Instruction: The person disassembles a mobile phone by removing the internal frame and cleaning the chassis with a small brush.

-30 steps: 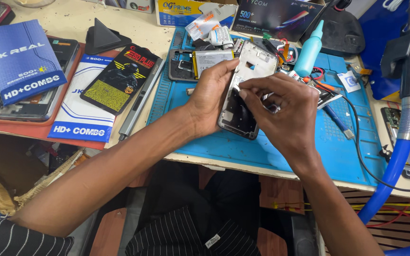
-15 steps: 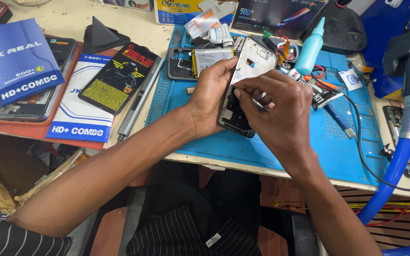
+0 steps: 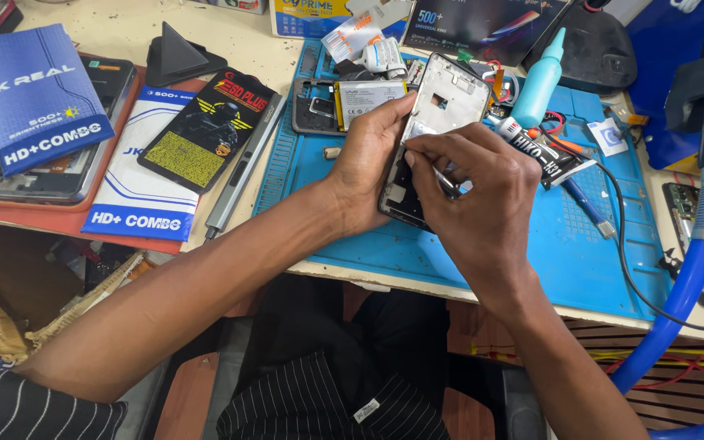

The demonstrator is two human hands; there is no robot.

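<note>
My left hand (image 3: pixel 372 159) clamps the phone frame (image 3: pixel 437 130) at frame centre over the blue mat (image 3: pixel 596 244); my right hand (image 3: pixel 482 204) pinches tweezers (image 3: pixel 447 183) inside it. I'd keep the frame steady and probe gently.

The pale grey, rectangular phone frame (image 3: pixel 442 122) with its back cover off stands tilted, its lower half gripped between both hands. A thin metal tool (image 3: pixel 447 182) touches its middle, pinched just beside that grip.

Blue flat box (image 3: pixel 38 98) far left, white-blue packet (image 3: pixel 136 175), black-yellow packet (image 3: pixel 205 130) overlapping it
</note>
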